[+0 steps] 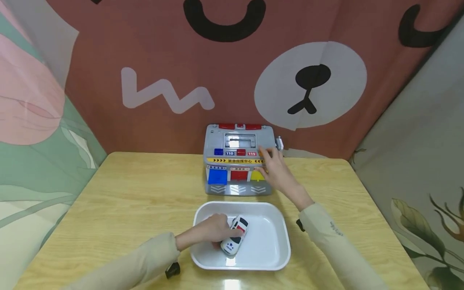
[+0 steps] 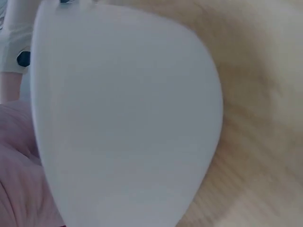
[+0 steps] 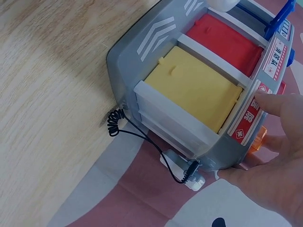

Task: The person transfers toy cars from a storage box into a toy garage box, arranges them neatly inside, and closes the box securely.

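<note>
In the head view my left hand (image 1: 214, 228) grips a white toy police car (image 1: 232, 244) with blue stars, over the left half of a white tray (image 1: 270, 249). The left wrist view is mostly filled by the tray wall (image 2: 128, 113); the car is hidden there. My right hand (image 1: 278, 171) holds the front right corner of a grey toy garage (image 1: 214, 139). In the right wrist view, its thumb (image 3: 270, 103) lies on the red-and-white sign and a finger is at the orange button (image 3: 258, 138). Below are a yellow door (image 3: 194, 87), a red door (image 3: 225, 40) and a raised blue door (image 3: 282, 18).
A small white handset (image 3: 182, 170) with a coiled black cord hangs at the garage's side. The wooden table (image 1: 145, 193) ends at a curtain (image 1: 163, 129) with a bear print, close behind the garage. The tray stands in front of the garage.
</note>
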Demonstrator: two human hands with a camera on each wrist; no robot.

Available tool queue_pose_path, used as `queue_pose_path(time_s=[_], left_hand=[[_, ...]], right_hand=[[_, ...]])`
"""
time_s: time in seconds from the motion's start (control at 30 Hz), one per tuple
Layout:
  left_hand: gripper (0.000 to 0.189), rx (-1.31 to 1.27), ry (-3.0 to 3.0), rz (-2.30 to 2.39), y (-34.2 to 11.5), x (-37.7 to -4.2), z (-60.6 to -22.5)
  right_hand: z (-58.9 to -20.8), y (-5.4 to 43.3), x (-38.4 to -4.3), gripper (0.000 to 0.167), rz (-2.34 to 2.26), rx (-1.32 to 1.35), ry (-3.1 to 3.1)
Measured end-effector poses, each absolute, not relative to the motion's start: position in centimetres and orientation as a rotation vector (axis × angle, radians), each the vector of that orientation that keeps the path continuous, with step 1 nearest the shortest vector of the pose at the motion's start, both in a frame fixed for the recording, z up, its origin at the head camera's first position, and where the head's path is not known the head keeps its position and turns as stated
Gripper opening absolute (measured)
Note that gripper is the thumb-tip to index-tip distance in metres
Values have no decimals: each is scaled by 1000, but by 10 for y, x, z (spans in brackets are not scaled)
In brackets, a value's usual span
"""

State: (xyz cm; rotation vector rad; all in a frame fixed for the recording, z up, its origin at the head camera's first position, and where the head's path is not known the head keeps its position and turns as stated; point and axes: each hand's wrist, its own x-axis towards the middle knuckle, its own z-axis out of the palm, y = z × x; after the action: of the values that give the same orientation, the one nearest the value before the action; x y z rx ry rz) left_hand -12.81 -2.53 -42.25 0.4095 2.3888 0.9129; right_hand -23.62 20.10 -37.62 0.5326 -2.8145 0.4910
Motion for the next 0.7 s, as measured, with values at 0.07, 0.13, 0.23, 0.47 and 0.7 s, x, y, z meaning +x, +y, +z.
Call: queue_pose_path(time_s=[0.07,0.13,0.23,0.47,0.7], left_hand=[[40,394,2331,989,-26,-129,-425],[38,378,2267,1059,-27,-128,-425],[35,357,2200,1154,-29,-128,-426],[31,329,2165,1306,-31,-126,-423],[36,309,2016,1471,-44,-123,-422]], right_hand=[[-376,202,-237,71,492,526,-2823],[-376,202,-237,71,492,521,-2831],[-376,202,-236,72,499,519,-2841],[-378,202,-237,72,506,536,-2821],[-379,205,-238,72,511,544,-2819]])
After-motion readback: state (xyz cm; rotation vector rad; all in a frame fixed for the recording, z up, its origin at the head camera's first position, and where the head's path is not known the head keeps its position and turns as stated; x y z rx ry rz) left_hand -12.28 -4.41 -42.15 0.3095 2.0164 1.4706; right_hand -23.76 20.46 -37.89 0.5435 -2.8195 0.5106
